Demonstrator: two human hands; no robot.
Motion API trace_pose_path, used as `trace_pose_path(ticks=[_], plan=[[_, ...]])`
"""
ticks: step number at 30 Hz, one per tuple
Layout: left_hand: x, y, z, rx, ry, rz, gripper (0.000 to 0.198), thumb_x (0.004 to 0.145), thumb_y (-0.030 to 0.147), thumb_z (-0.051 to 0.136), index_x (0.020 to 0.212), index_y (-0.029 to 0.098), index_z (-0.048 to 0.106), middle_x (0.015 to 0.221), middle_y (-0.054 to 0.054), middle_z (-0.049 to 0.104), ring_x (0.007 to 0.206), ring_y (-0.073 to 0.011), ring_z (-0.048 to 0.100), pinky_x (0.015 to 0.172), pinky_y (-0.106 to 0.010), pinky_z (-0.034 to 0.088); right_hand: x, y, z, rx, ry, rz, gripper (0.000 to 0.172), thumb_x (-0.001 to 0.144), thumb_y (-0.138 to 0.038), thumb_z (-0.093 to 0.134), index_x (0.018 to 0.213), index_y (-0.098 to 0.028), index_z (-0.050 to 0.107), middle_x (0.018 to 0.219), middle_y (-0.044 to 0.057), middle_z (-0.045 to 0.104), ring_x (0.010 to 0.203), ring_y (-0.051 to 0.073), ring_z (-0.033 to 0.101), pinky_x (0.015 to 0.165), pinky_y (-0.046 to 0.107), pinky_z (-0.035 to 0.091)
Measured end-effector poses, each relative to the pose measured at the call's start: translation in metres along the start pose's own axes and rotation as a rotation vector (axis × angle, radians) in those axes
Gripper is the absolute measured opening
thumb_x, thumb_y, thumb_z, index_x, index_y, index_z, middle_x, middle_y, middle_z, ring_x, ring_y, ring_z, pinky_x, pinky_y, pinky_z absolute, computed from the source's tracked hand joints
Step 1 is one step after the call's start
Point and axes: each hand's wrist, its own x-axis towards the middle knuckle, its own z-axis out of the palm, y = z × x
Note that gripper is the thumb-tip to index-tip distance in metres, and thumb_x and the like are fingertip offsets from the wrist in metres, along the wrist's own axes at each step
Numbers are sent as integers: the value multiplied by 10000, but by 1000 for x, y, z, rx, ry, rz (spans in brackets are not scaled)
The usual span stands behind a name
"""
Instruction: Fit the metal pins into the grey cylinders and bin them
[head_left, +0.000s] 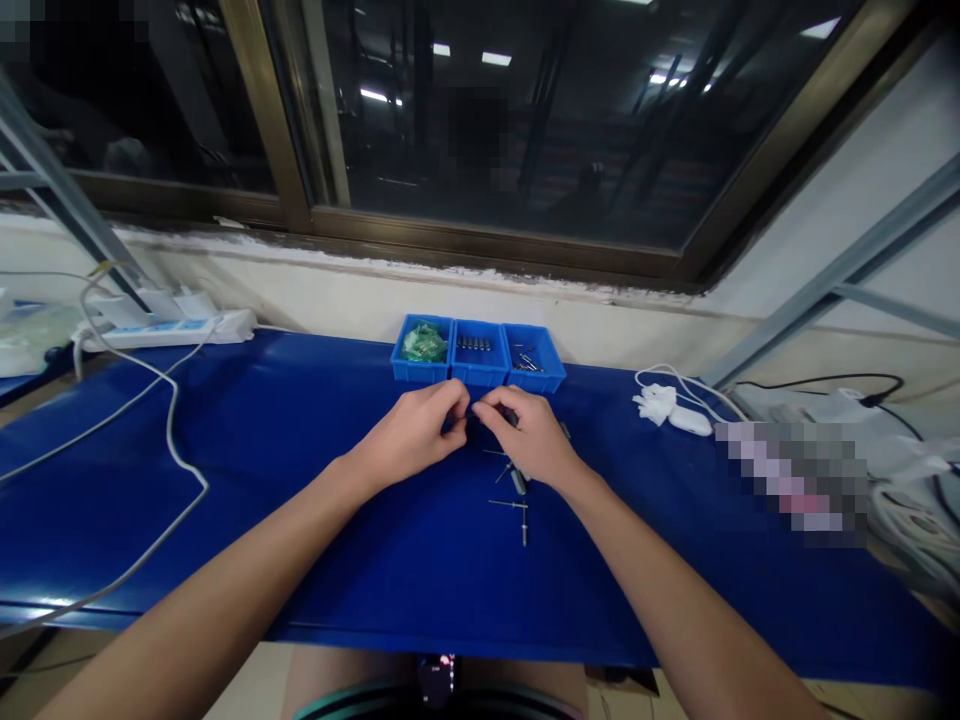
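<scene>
My left hand (411, 430) and right hand (534, 438) nearly meet, fingers curled; whether clamped on anything, I can't tell. Five o'clock: loose rivet-like pins (525, 528), seemingly unfinished. Twelve: middle blue bin (478, 376), its cylinder row (474, 344) seemingly done.

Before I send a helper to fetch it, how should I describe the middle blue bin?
On the blue table, below the window, three blue bins stand side by side. The middle bin alone holds a neat row of small dark cylinders.
</scene>
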Motion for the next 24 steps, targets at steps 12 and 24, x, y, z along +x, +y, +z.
trace_pose_path(ticks=[12,24], plan=[[1,4,2,7,133,105,129,997,136,555,881,192,561,936,-10,637,847,-131,625,778,-272,516,1,0,-7,-16,3,-23,128,980,-255,655,893,-261,748,907,13,780,868,199,647,862,392,470],[1,6,-5,103,-9,0,156,1023,281,567,1049,182,684,973,-36,714,860,-181,695,776,-333,565,14,32,-46,880,406,574,432,638,-502,929,656,-194,627,558,-54,504,529,75,440,498,230,302]])
